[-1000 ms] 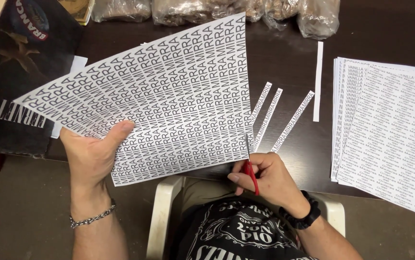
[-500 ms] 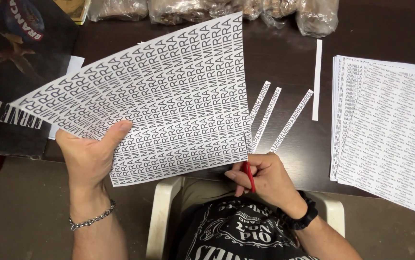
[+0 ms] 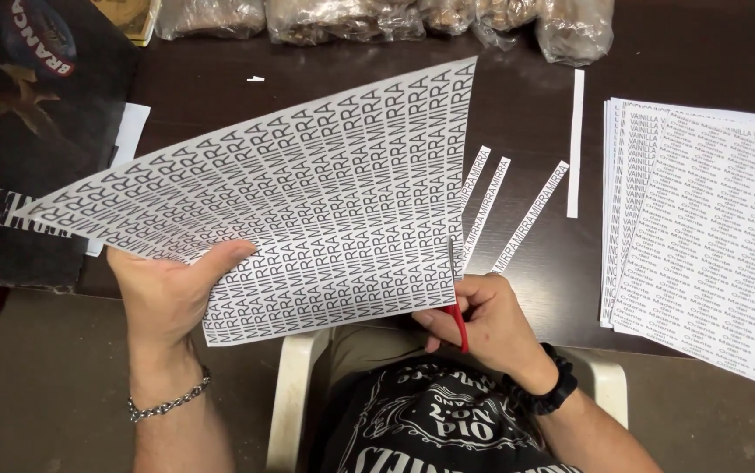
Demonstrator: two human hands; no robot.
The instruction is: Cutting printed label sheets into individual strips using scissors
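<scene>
Slightly lower and further left than a second ago: the left hand (image 3: 167, 293), thumb pressed over the near edge of the printed sheet (image 3: 307, 201). Carried along with it, the sheet's left corner, now reaching further out over the dark box (image 3: 18, 131). Shifted a little left and up under the sheet's lower right corner: the right hand (image 3: 487, 320), closed around the red-handled scissors (image 3: 458, 311). More of the scissor blade now showing, upright against the sheet's right edge, just beside the nearest cut strip (image 3: 474, 197). Red handle more exposed between the fingers (image 3: 443, 320) than in the earlier views.
</scene>
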